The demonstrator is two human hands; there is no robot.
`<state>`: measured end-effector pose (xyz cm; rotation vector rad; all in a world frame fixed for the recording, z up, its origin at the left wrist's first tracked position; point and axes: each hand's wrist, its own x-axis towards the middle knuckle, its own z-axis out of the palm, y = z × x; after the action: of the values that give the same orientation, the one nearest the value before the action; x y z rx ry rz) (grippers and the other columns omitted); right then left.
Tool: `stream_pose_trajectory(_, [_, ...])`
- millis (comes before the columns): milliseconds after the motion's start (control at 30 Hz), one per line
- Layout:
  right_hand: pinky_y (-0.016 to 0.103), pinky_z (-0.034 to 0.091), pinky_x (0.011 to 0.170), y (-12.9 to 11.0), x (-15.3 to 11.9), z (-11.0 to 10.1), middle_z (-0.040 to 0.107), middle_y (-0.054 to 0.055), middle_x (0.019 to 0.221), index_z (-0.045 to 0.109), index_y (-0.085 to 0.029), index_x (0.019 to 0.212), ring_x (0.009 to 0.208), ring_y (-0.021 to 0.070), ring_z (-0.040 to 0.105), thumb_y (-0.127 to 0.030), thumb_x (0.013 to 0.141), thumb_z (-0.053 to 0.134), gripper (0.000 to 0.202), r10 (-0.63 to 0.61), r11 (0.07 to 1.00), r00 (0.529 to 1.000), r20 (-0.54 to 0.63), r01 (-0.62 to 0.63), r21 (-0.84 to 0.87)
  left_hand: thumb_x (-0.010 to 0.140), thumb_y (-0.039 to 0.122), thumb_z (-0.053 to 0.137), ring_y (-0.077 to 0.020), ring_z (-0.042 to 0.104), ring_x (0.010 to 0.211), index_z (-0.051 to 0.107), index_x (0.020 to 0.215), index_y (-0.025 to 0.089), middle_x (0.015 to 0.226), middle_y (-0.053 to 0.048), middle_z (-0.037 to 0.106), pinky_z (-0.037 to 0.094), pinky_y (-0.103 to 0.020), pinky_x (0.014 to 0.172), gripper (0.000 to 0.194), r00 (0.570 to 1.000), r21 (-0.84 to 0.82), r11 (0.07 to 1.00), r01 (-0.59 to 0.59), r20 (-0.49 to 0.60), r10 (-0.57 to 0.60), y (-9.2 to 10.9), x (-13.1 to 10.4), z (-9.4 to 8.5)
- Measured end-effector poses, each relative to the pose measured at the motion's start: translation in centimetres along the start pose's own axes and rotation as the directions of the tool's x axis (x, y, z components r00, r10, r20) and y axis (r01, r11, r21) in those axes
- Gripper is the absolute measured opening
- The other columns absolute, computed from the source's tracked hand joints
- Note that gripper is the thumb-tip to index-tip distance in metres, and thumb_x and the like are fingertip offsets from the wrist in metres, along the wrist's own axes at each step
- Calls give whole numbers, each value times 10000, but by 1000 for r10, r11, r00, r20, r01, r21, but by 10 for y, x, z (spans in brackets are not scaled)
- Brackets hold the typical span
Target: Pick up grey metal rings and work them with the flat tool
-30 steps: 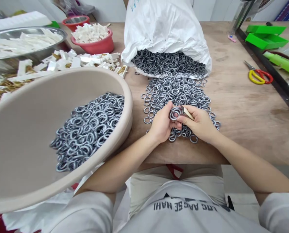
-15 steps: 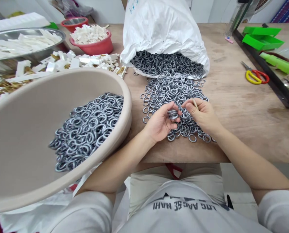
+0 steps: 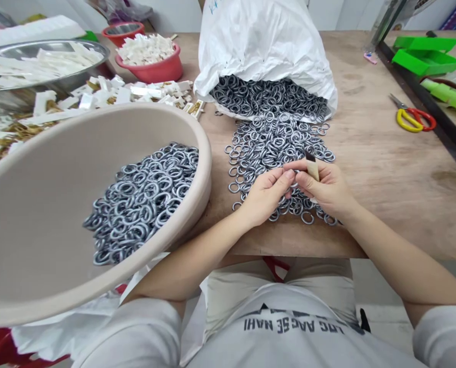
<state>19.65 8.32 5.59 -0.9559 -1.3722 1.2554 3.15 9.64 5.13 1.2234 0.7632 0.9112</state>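
Grey rings [image 3: 273, 135] spill in a pile from a white sack [image 3: 266, 41] onto the wooden table. Over the pile's near part, my left hand [image 3: 265, 197] is closed, thumb and fingers pinched by a ring near my right fingertips; other rings inside it are hidden. My right hand [image 3: 327, 186] is closed around a small flat blade-like tool [image 3: 312, 167] with a dark tip and pale handle, pointing up. A ring shows between the two hands. To the left, a large beige basin [image 3: 207, 168] holds many more grey rings [image 3: 147, 194].
White and gold plastic pieces [image 3: 109, 97] lie behind the basin, near a metal bowl [image 3: 104, 53] and a red bowl [image 3: 154, 72]. Scissors [image 3: 411, 120] with red and yellow handles lie at the right. Green trays [image 3: 427, 61] stand beyond a dark metal frame [image 3: 423, 97].
My left hand has turned over and closed, hiding the stack of rings seen in it. Its fingertips now meet my right fingertips. The tool in my right hand has turned, showing its flat side.
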Motion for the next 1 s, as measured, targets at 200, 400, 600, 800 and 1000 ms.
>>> stream_pose_trajectory(200, [297, 423, 595, -6, -3, -8, 570, 18, 741, 710, -221, 1006, 668, 153, 518, -674, 932, 509, 501, -196, 913, 976, -96, 146, -381, 841, 562, 687, -37, 379, 461, 554, 756, 170, 622, 41, 494, 193, -157, 369, 422, 997, -203, 976, 77, -17, -82, 6, -2, 1])
stream_pose_trajectory(400, [313, 355, 630, -9, -10, -3, 547, 22, 700, 566, -220, 761, 669, 161, 502, -594, 997, 441, 460, -332, 611, 940, 80, 278, -741, 836, 561, 695, -31, 365, 425, 546, 737, 171, 560, 54, 470, 205, -145, 366, 428, 989, -264, 955, 133, -35, -147, 9, -1, -1])
stream_pose_trajectory(600, [303, 340, 620, -8, -10, 0, 573, 28, 716, 558, -217, 756, 664, 159, 509, -590, 1006, 417, 470, -341, 545, 932, 121, 301, -782, 822, 554, 714, -31, 379, 426, 556, 761, 170, 555, 57, 485, 213, -139, 366, 419, 989, -280, 951, 133, -18, -144, 7, -2, 1])
stream_pose_trajectory(800, [292, 346, 621, -6, -8, 1, 578, 19, 701, 558, -213, 730, 656, 149, 519, -555, 1017, 426, 465, -301, 599, 946, 123, 288, -747, 807, 536, 739, -27, 363, 427, 529, 736, 167, 556, 63, 458, 226, -125, 369, 430, 988, -291, 944, 154, 38, -150, 8, -1, -2])
stream_pose_trajectory(1000, [300, 308, 587, 4, 9, -27, 554, 4, 633, 605, -209, 753, 611, 159, 493, -622, 996, 416, 515, -235, 632, 962, -141, 41, -774, 796, 558, 745, -35, 361, 428, 550, 686, 152, 526, 49, 438, 258, -147, 388, 464, 957, -271, 939, 213, 252, -144, 12, -11, 1])
